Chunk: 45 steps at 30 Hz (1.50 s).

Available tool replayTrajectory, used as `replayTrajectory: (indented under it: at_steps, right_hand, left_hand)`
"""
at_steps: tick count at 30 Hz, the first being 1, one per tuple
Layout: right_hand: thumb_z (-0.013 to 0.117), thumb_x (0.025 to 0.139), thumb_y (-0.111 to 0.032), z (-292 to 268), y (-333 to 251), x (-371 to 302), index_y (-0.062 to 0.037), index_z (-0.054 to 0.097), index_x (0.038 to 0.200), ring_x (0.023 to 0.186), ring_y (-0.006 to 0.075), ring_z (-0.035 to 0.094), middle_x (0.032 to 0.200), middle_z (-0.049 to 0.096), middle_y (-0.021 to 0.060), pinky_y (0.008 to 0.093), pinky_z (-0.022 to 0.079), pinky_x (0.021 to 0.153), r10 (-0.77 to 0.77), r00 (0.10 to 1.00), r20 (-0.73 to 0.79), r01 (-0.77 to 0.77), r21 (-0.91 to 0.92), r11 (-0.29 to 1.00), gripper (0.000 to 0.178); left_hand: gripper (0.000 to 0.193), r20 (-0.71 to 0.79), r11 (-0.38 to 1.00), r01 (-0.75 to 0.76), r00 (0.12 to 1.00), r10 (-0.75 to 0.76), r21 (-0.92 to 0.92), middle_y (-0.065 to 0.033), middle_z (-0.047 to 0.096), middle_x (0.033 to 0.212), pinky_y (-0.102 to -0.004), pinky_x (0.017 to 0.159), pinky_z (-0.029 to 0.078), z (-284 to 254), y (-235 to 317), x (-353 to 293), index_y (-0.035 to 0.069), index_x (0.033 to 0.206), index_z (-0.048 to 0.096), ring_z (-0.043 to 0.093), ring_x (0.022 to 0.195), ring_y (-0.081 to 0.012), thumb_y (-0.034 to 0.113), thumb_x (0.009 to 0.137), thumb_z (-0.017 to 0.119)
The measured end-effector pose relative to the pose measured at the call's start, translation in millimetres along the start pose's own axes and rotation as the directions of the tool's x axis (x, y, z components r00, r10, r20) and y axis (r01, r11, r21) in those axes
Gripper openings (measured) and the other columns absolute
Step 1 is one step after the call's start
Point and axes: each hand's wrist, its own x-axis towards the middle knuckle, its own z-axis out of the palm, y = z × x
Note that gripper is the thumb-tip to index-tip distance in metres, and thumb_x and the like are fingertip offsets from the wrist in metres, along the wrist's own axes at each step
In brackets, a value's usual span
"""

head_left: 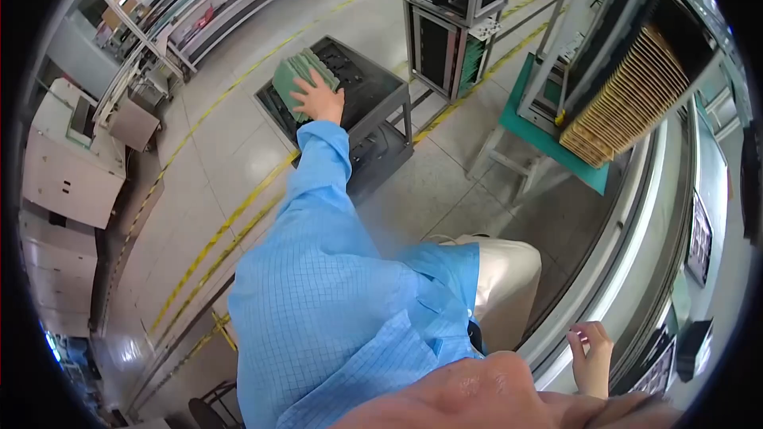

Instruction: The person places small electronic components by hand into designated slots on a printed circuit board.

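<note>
My left hand (319, 102) reaches far forward, its fingers spread over a stack of thin green boards (292, 89). The palm lies against the near right side of the stack, and the fingers are not wrapped round it. These boards lean together on the left part of a dark grey cart's top tray (362, 79). At the lower right my right hand (592, 353) is beside a pale metal rail (548, 359). Its fingers are loosely bent and apart, with nothing visible in them.
Right of the cart stand dark board racks (435, 48). A tilted magazine rack holding many tan-edged boards (616, 107) rests on a green-topped stand (520, 99). Machine cabinets (67, 163) line the left, shelving (238, 12) the back. Yellow tape (230, 230) marks the floor.
</note>
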Motion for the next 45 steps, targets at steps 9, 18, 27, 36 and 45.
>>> replayTrajectory:
  at_steps: [9, 18, 27, 36, 45]
  right_hand:
    - [0.071, 0.081, -0.003, -6, -12, 25, 0.003, 0.067, 0.095, 0.073, 0.0274, 0.065, 0.085, 0.065, 0.0147, 0.0352, 0.052, 0.068, -0.081, 0.989, 0.125, 0.081, 0.011, 0.997, 0.016]
    - [0.073, 0.081, -0.006, 16, -2, 52, 0.0022, 0.07, 0.094, 0.071, 0.024, 0.065, 0.083, 0.068, 0.0141, 0.0327, 0.053, 0.064, -0.175, 0.951, 0.256, 0.167, 0.05, 0.985, 0.016]
    - [0.072, 0.084, -0.014, 55, -51, 76, 0.0016, 0.068, 0.095, 0.073, 0.0267, 0.065, 0.083, 0.066, 0.0158, 0.0356, 0.052, 0.067, -0.216, 0.938, 0.271, 0.211, 0.048, 0.976, 0.02]
    - [0.062, 0.09, -0.026, 129, -119, 121, -0.0065, 0.07, 0.097, 0.085, 0.037, 0.063, 0.086, 0.067, 0.0153, 0.0464, 0.05, 0.081, -0.226, 0.963, 0.149, 0.181, 0.265, 0.947, 0.022]
    - [0.065, 0.089, -0.008, 186, -149, 19, -0.0037, 0.068, 0.094, 0.09, 0.0305, 0.063, 0.091, 0.066, 0.0117, 0.0386, 0.052, 0.079, 0.042, 0.906, -0.421, 0.064, 0.234, 0.97, 0.007]
  left_hand:
    - [0.078, -0.09, 0.953, 0.035, 0.994, -0.065, -0.302, -0.0323, 0.022, 0.147, -0.0633, 0.091, 0.045, -27, -65, -4, 0.012, 0.144, 0.035, 0.04, 0.122, -0.0563, 0.021, 0.077, 0.074]
    - [0.042, 0.066, 0.12, 0.098, 0.967, -0.248, -0.988, -0.0088, 0.066, 0.086, -0.0335, 0.068, 0.052, -31, -177, 59, -0.006, 0.105, 0.063, 0.063, 0.074, -0.0216, 0.009, 0.067, 0.073]
    - [0.022, 0.367, -0.046, 0.386, 0.903, 0.223, -0.921, -0.0058, 0.065, 0.093, -0.0354, 0.076, 0.052, -80, -155, 38, 0.005, 0.096, 0.064, 0.062, 0.089, -0.0198, 0.011, 0.076, 0.071]
    - [0.048, 0.434, 0.164, 0.702, 0.224, 0.873, -0.693, -0.0116, 0.062, 0.124, -0.0396, 0.101, 0.047, -112, 67, -13, -0.001, 0.129, 0.055, 0.06, 0.113, -0.0255, 0.015, 0.084, 0.063]
    - [0.032, 0.057, 0.404, 0.795, -0.426, 0.903, -0.453, -0.0103, 0.067, 0.103, -0.0405, 0.086, 0.054, -110, 358, -265, 0.001, 0.109, 0.063, 0.065, 0.096, -0.0252, 0.018, 0.082, 0.067]
